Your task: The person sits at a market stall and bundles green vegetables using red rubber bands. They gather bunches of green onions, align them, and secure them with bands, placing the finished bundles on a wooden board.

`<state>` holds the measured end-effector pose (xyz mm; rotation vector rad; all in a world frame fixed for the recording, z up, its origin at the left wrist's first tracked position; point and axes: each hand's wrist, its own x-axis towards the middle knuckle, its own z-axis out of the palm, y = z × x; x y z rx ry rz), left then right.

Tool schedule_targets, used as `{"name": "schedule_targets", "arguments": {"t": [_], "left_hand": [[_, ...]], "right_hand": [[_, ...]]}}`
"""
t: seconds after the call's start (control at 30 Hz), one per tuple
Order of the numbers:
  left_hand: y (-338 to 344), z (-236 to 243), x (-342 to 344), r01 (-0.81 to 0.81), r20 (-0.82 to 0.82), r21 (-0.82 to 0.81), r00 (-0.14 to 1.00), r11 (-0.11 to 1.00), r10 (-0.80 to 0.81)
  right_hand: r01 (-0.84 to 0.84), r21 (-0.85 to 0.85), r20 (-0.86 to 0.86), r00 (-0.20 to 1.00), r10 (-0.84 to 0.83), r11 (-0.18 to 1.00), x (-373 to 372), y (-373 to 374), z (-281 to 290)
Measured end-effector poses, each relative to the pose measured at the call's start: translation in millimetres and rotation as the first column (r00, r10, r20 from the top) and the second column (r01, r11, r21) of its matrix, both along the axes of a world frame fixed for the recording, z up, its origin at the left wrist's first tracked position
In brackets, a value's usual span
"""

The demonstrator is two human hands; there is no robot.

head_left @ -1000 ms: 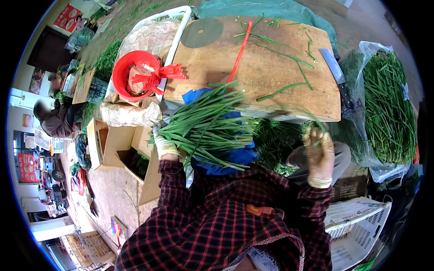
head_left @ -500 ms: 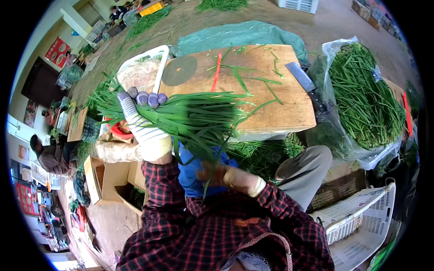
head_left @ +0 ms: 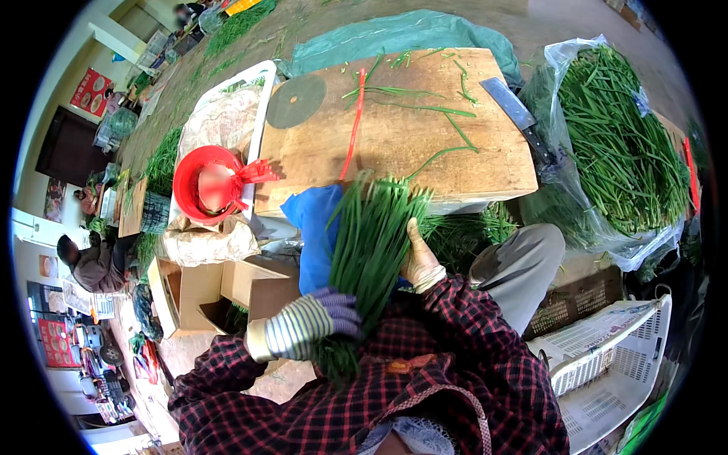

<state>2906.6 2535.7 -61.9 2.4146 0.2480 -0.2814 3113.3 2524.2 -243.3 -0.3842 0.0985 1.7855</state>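
Note:
A thick bunch of garlic chives [head_left: 373,254] stands tilted over my lap, its upper ends by the board's near edge. My left hand [head_left: 311,322], in a white striped glove with purple fingers, is closed around the bunch's lower part. At the right side of the upper bunch is my right hand [head_left: 419,258], in a tan glove. Its thumb lies along the leaves, and its other fingers are mostly hidden behind them. A red tie strip [head_left: 354,125] and loose leaves lie on the wooden board [head_left: 318,163].
A knife [head_left: 516,114] rests on the board's right edge. Right of it stands a clear bag of chives [head_left: 618,144]. A red bowl [head_left: 199,168] with red strips sits at left. Cardboard boxes [head_left: 186,296] stand lower left, a white crate [head_left: 607,379] lower right.
The bunch has come off the board toward my body and turned from lying sideways to upright. My left hand moved down to its lower part; my right hand moved up to its side.

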Motion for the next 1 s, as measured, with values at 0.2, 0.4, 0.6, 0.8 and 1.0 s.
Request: {"name": "schedule_targets", "arguments": {"t": [0.2,0.4,0.6,0.8,1.0], "left_hand": [[52,1,-3,-0.701,0.05,-0.484,0.576,0.524,0.816],[46,-75,79,-0.543,0.243,0.581,0.827,0.607,0.507],[21,-103,102,-0.432,0.348,-0.808,0.197,0.4,0.917],[15,-103,74,-0.307,-0.188,-0.951,0.665,0.036,0.722],[23,-62,82,-0.417,-0.402,-0.905,0.772,-0.084,0.492]], "right_hand": [[0.026,-0.147,0.052,0.998,-0.018,0.989,1,11,-3],[-0.047,-0.149,0.26,0.962,0.084,0.988,1,6,22],[0.059,0.298,0.267,0.953,-0.142,0.953,25,-17,43],[-0.042,0.328,0.592,0.788,-0.17,0.944,32,-27,65],[-0.081,0.216,0.715,0.692,-0.101,0.973,43,-32,74]]}}
